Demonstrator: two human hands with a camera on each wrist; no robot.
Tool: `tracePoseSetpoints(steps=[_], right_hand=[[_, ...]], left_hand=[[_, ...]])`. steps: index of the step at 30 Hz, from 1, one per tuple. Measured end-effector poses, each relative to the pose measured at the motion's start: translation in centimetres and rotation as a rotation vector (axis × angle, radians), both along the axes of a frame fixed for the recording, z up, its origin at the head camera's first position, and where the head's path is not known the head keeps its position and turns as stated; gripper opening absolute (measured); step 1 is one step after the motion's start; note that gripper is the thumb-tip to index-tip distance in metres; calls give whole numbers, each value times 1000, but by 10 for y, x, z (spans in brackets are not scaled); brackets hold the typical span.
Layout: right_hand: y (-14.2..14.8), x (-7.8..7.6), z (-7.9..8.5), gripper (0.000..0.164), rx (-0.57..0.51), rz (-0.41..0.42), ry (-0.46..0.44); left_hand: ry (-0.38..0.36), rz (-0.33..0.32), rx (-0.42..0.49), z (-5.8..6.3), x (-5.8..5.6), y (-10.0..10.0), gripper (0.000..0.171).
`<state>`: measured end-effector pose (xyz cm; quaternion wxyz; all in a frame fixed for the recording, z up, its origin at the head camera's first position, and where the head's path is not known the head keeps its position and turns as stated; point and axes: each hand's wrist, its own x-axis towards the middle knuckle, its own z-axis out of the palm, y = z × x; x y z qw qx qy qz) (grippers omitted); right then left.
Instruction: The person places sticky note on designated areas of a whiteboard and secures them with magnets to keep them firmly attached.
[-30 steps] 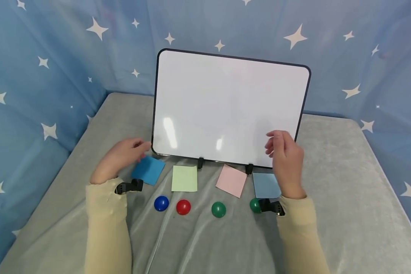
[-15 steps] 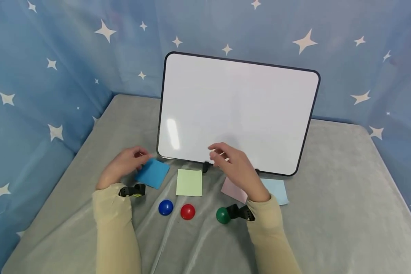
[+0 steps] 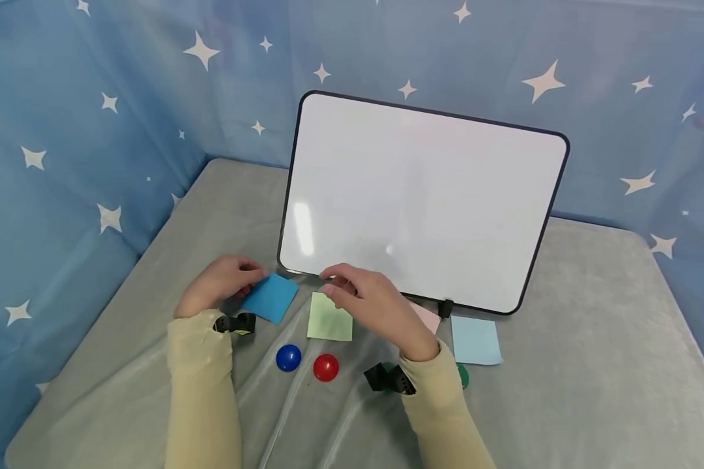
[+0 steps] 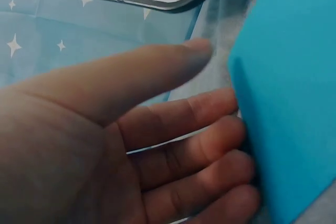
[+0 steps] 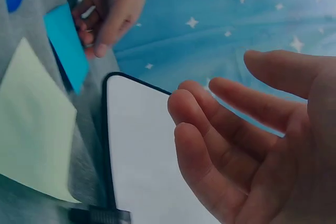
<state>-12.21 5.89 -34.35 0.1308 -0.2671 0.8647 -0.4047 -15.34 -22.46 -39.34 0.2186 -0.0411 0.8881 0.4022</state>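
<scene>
My left hand [image 3: 221,281] is at the upper left edge of a bright blue sticky note [image 3: 273,299] on the grey cloth. In the left wrist view its fingertips [image 4: 231,129] meet the note's edge, while the thumb stands apart from them. Nothing is held by my right hand [image 3: 381,309], which hovers before the lower edge of the whiteboard [image 3: 428,202] with fingers loosely bent. Below and left of its fingertips lies a pale green sticky note [image 3: 330,319]. A pink sticky note [image 3: 428,316] is partly hidden behind the right hand, and a light blue one [image 3: 476,341] lies to its right.
Nearer the person lie a round blue magnet [image 3: 289,357] and a red one [image 3: 326,367]. Two green ones are mostly hidden by the right wrist; the edge of one green magnet [image 3: 463,376] shows. The whiteboard leans on black feet [image 3: 445,309] before a starry blue curtain [image 3: 352,52].
My right hand has swept left from the whiteboard's right side to near the pale green note. My left hand has moved slightly onto the blue note's edge. The head view has shifted.
</scene>
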Motion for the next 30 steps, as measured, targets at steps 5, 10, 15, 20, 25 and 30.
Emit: tracePoseSetpoints(steps=[5,10,15,20,25,30], right_hand=[[-7,3,-6,30,63,23,4],[-16,4,-18,31,104,89,-27],[-25,5,-31,30,126,150,-99],[-33,9,-40,30,184,202,-196],[-42,15,-45,34,233,233,-212],[-49,23,-46,33,290,263,-180]], left_hand=[[-12,-28,-63,2,-3,7,40],[-1,-67,-138,3,-8,12,31],[21,-99,-133,3,-13,14,20],[86,-126,-76,-1,-13,12,16],[112,-117,-43,-4,-6,8,16],[108,-118,-11,-11,-1,2,18]])
